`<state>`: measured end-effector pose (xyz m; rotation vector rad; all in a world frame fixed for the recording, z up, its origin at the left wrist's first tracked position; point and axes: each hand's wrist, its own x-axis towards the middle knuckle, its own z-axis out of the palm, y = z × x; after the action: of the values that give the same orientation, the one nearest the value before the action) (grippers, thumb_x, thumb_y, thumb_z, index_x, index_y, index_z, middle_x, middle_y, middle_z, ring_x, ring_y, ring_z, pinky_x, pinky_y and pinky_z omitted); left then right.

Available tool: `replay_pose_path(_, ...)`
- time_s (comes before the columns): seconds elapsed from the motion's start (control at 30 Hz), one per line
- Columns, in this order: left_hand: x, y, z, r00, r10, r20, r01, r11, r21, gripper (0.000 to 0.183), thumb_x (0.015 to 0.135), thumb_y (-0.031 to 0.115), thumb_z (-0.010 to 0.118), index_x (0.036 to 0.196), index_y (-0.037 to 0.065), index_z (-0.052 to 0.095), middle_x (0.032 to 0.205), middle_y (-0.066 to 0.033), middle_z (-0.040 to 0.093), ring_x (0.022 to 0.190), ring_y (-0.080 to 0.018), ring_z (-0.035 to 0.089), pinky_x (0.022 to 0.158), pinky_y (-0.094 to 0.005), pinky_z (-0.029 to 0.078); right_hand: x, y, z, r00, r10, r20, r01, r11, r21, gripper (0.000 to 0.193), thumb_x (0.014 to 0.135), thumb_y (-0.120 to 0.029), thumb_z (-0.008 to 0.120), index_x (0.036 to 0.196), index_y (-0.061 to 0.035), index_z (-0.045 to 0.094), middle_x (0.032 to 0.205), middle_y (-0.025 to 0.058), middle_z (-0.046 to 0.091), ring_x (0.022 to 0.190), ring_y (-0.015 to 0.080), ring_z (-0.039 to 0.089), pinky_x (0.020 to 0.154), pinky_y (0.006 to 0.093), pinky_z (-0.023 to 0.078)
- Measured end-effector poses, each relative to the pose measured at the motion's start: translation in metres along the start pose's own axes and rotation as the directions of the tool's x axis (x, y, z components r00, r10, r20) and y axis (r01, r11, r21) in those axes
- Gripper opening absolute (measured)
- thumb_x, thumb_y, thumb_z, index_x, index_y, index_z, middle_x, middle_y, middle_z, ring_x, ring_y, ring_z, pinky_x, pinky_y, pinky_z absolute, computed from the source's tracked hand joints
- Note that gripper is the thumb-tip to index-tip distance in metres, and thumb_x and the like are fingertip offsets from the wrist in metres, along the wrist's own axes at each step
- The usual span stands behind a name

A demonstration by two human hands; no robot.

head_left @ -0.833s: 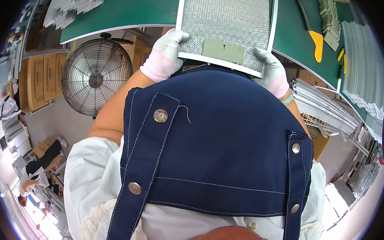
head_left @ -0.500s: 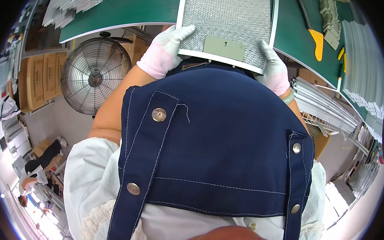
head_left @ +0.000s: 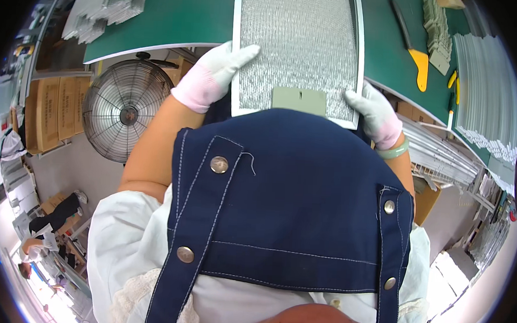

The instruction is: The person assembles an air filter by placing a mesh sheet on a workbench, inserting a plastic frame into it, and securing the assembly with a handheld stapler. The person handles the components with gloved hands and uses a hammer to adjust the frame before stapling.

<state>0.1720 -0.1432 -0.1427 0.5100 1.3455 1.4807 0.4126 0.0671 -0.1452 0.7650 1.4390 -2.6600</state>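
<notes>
A metal mesh filter panel (head_left: pixel 298 53) with a pale frame lies across the green table's front edge, its near end against my navy apron (head_left: pixel 291 203). A grey-green rectangular plate (head_left: pixel 299 100) with a small slot sits on the mesh near that end. My left hand (head_left: pixel 219 67), in a white glove with a pink cuff, grips the panel's left side, thumb over the frame. On the opposite side my right hand (head_left: pixel 376 112), gloved alike, holds the frame with its thumb on top. The fingers beneath the panel are hidden on both sides.
Stacked metal strips (head_left: pixel 106 7) lie at the table's (head_left: pixel 178 19) left. To the right are a yellow-bladed scraper (head_left: pixel 418 70), a pile of grey-green plates (head_left: pixel 437 36), yellow-handled pliers (head_left: pixel 456 89) and stacked panels (head_left: pixel 483 90). A floor fan (head_left: pixel 128 112) and cartons (head_left: pixel 56 109) stand left.
The panel has come closer to my body, and its near edge now slips behind the apron's bulge. Both hands moved down with it and stay on its sides.
</notes>
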Motion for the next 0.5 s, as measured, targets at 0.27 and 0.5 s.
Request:
replay_pose_path(0.27, 0.021, 0.023, -0.006, 0.974, 0.201, 0.109, -0.216, 0.964, 0.154, 0.048, 0.096, 0.021, 0.061, 0.135, -0.004, 0.046, 0.124, -0.0095, 0.059, 0.111, -0.0161, 0.056, 0.101, -0.0323, 0.043, 0.006, -0.006, -0.004, 0.876, -0.396, -0.275, 0.309, 0.899, -0.310, 0.039, 0.100, -0.022, 0.054, 0.129, 0.0023, 0.048, 0.109, 0.0021, 0.054, 0.096, 0.0079, 0.047, 0.092, 0.0248, 0.040)
replay_pose_path(0.5, 0.034, 0.130, 0.009, 0.873, 0.478, -0.097, -0.470, 0.877, 0.097, 0.044, 0.099, 0.029, 0.057, 0.130, -0.003, 0.053, 0.119, -0.0069, 0.061, 0.107, -0.0133, 0.057, 0.096, -0.0281, 0.044, -0.009, -0.027, 0.011, 0.885, -0.465, -0.034, 0.423, 0.831, -0.361, 0.053, 0.097, -0.019, 0.057, 0.141, 0.0028, 0.037, 0.136, 0.0099, 0.050, 0.123, 0.0165, 0.047, 0.109, 0.0332, 0.033)
